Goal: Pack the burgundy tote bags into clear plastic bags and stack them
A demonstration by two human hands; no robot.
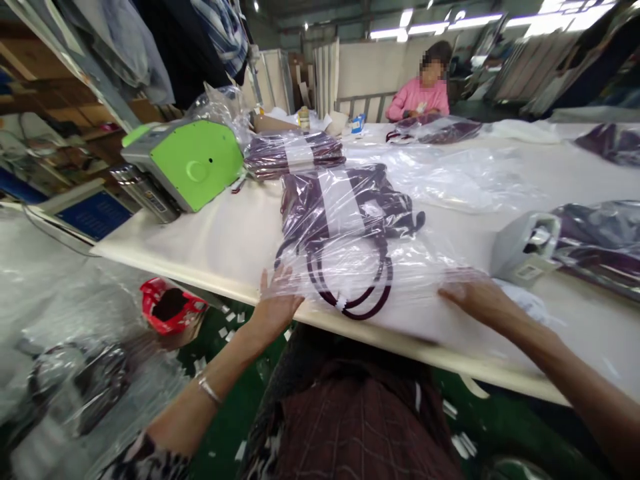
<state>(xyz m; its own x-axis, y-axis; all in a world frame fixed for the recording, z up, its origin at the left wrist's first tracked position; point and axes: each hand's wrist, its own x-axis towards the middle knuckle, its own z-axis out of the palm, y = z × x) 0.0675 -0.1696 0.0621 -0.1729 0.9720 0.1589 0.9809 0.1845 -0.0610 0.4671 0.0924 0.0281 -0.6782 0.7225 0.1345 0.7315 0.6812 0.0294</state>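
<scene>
Where visible at the near edge of the table (210,250), noted: left hand (280,291) with spread fingers against clear plastic film (417,270); right hand (463,288) blurred at the film's other side, impossible to tell whether pinching. Just beyond, found inside the film: dark-red handbag (307,200), with handles (390,277) looped between both hands. Behind, observed wrapped bundle (323,148) near green-sided machine (200,163). Farthest, seen across: person in pink (425,100).

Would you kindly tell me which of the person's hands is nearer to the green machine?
Left. The left hand is toward the camera and right of the green machine; the right hand is farther right, past the dark red handles.
</scene>
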